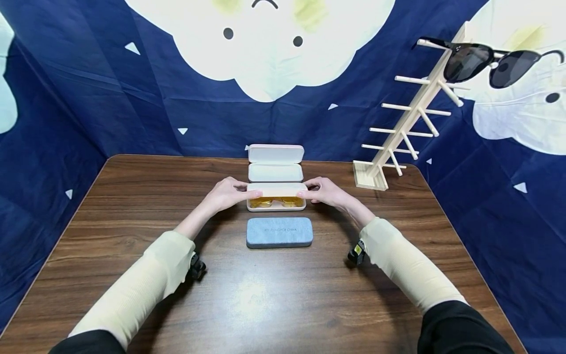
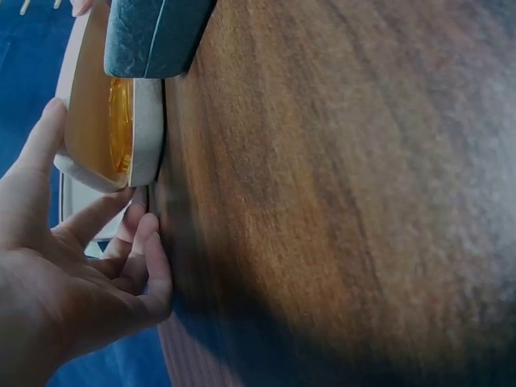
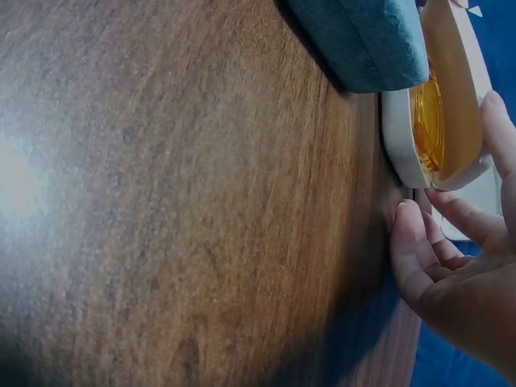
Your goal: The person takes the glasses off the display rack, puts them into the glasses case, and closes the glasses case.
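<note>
A white glasses case (image 1: pixel 276 189) stands partly open, its lid tilted over yellow-tinted glasses (image 1: pixel 292 202) lying inside. My left hand (image 1: pixel 227 193) pinches the lid at its left end, the thumb on the front edge and fingers at the back. At the right end my right hand (image 1: pixel 326 191) pinches the same lid in a mirrored way. Both wrist views show the amber lenses (image 2: pixel 120 121) between lid and base. Just in front lies a closed blue glasses case (image 1: pixel 279 233). Behind, a second white case (image 1: pixel 276 172) lies wide open with nothing seen inside.
A wooden glasses rack (image 1: pixel 407 120) with pegs stands at the table's back right, dark sunglasses (image 1: pixel 468 61) hanging on its top. Blue cloth (image 1: pixel 132 113) with white clouds hangs behind the brown wooden table (image 1: pixel 274 314).
</note>
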Demonstrator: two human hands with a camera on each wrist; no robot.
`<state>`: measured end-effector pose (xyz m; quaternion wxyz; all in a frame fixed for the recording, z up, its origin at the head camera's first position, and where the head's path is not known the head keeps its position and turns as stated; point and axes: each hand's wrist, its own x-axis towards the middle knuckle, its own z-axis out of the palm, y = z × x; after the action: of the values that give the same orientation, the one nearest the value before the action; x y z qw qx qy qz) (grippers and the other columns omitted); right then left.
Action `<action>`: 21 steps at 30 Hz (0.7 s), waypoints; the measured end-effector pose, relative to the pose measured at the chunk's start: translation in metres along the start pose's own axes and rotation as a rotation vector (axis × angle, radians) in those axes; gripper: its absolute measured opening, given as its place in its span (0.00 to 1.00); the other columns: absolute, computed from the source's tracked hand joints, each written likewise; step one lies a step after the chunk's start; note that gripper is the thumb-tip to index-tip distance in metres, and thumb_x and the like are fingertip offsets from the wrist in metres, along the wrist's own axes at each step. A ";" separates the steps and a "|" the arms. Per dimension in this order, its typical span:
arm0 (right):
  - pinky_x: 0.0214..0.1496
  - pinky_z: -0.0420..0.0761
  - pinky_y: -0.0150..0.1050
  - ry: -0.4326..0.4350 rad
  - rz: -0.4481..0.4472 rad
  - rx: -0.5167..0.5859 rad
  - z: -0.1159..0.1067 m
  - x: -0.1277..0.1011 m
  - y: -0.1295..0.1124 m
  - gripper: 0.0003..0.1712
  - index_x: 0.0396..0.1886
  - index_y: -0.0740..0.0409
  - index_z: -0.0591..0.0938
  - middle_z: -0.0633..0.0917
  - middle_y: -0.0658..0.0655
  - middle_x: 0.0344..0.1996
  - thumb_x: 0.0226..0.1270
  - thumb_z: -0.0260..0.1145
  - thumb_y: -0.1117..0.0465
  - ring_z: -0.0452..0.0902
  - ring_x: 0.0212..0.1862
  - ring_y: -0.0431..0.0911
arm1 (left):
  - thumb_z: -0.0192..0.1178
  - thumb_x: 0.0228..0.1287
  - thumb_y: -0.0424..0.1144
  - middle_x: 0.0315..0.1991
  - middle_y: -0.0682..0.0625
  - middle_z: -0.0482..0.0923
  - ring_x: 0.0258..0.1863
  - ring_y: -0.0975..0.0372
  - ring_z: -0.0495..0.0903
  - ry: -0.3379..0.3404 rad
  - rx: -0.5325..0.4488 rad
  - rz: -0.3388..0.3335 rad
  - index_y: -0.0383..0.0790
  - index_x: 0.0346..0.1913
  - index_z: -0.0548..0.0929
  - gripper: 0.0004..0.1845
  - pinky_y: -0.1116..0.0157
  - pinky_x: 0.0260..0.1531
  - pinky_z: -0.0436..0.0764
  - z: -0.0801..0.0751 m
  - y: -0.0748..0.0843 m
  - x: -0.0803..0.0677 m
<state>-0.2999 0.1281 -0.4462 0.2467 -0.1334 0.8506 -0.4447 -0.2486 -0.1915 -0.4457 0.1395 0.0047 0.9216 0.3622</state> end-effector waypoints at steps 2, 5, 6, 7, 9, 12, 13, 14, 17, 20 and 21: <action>0.50 0.86 0.36 -0.001 -0.001 -0.004 0.000 -0.001 0.000 0.28 0.63 0.59 0.82 0.85 0.59 0.58 0.68 0.73 0.52 0.82 0.44 0.38 | 0.65 0.48 0.80 0.69 0.44 0.74 0.59 0.55 0.73 0.001 -0.004 -0.001 0.48 0.67 0.82 0.50 0.51 0.64 0.75 0.001 -0.001 0.000; 0.49 0.85 0.36 -0.007 -0.016 -0.010 0.000 -0.001 0.002 0.27 0.63 0.59 0.82 0.86 0.59 0.57 0.67 0.73 0.52 0.82 0.43 0.39 | 0.65 0.49 0.79 0.72 0.43 0.71 0.62 0.54 0.72 0.006 -0.012 0.001 0.47 0.68 0.81 0.49 0.49 0.67 0.74 0.001 -0.001 0.000; 0.49 0.85 0.35 -0.010 -0.023 -0.012 -0.001 -0.001 0.002 0.27 0.62 0.59 0.83 0.86 0.58 0.55 0.67 0.73 0.52 0.81 0.42 0.39 | 0.65 0.50 0.78 0.72 0.43 0.72 0.62 0.54 0.72 0.007 -0.013 0.002 0.47 0.68 0.81 0.49 0.49 0.67 0.74 0.001 -0.001 -0.001; 0.48 0.84 0.35 -0.012 -0.030 -0.015 -0.001 -0.001 0.003 0.27 0.62 0.59 0.83 0.87 0.57 0.54 0.67 0.73 0.52 0.81 0.42 0.39 | 0.66 0.50 0.78 0.71 0.43 0.72 0.61 0.54 0.71 0.008 -0.014 0.003 0.47 0.68 0.81 0.49 0.49 0.67 0.74 0.001 -0.002 -0.001; 0.47 0.84 0.34 -0.014 -0.043 -0.019 -0.001 -0.001 0.004 0.26 0.61 0.58 0.83 0.87 0.56 0.51 0.67 0.74 0.52 0.81 0.40 0.40 | 0.66 0.51 0.77 0.71 0.43 0.71 0.61 0.54 0.71 0.010 -0.012 0.009 0.47 0.68 0.81 0.49 0.50 0.66 0.74 0.002 -0.002 -0.002; 0.44 0.83 0.33 -0.008 -0.058 -0.021 -0.001 -0.001 0.005 0.24 0.57 0.58 0.85 0.87 0.52 0.46 0.66 0.74 0.52 0.79 0.38 0.39 | 0.67 0.51 0.76 0.71 0.43 0.71 0.62 0.54 0.71 0.016 -0.009 0.020 0.46 0.69 0.80 0.49 0.50 0.66 0.73 0.002 -0.002 -0.002; 0.43 0.82 0.33 -0.005 -0.063 -0.022 -0.001 -0.001 0.005 0.23 0.56 0.57 0.85 0.87 0.51 0.45 0.65 0.74 0.52 0.79 0.37 0.39 | 0.67 0.51 0.76 0.70 0.43 0.72 0.62 0.54 0.71 0.017 -0.005 0.027 0.46 0.69 0.80 0.49 0.50 0.66 0.73 0.003 -0.002 -0.002; 0.42 0.81 0.33 -0.003 -0.070 -0.024 -0.001 -0.001 0.005 0.22 0.55 0.57 0.86 0.87 0.51 0.44 0.65 0.74 0.52 0.79 0.37 0.39 | 0.67 0.51 0.76 0.69 0.43 0.72 0.62 0.54 0.72 0.020 -0.005 0.031 0.45 0.68 0.80 0.48 0.50 0.66 0.74 0.003 -0.002 -0.002; 0.40 0.80 0.32 0.000 -0.096 -0.046 0.000 -0.002 0.005 0.20 0.53 0.57 0.86 0.86 0.50 0.41 0.66 0.74 0.53 0.78 0.35 0.39 | 0.68 0.51 0.75 0.67 0.42 0.73 0.62 0.53 0.72 0.025 0.000 0.040 0.45 0.68 0.81 0.48 0.50 0.66 0.74 0.004 -0.003 -0.002; 0.38 0.79 0.32 0.001 -0.112 -0.061 0.000 -0.003 0.005 0.21 0.55 0.58 0.86 0.87 0.51 0.41 0.66 0.74 0.53 0.78 0.34 0.39 | 0.68 0.50 0.76 0.65 0.43 0.74 0.62 0.52 0.73 0.027 0.001 0.039 0.44 0.68 0.80 0.49 0.50 0.66 0.74 0.005 -0.005 -0.002; 0.38 0.79 0.32 -0.001 -0.116 -0.063 0.000 -0.004 0.005 0.22 0.55 0.58 0.85 0.87 0.51 0.41 0.66 0.74 0.53 0.78 0.34 0.40 | 0.68 0.49 0.76 0.65 0.42 0.74 0.63 0.51 0.74 0.027 0.003 0.039 0.44 0.69 0.80 0.50 0.50 0.66 0.74 0.005 -0.005 -0.002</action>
<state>-0.2967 0.1328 -0.4494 0.2166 -0.1904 0.8549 -0.4312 -0.2446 -0.1919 -0.4521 0.1198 0.0180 0.9236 0.3636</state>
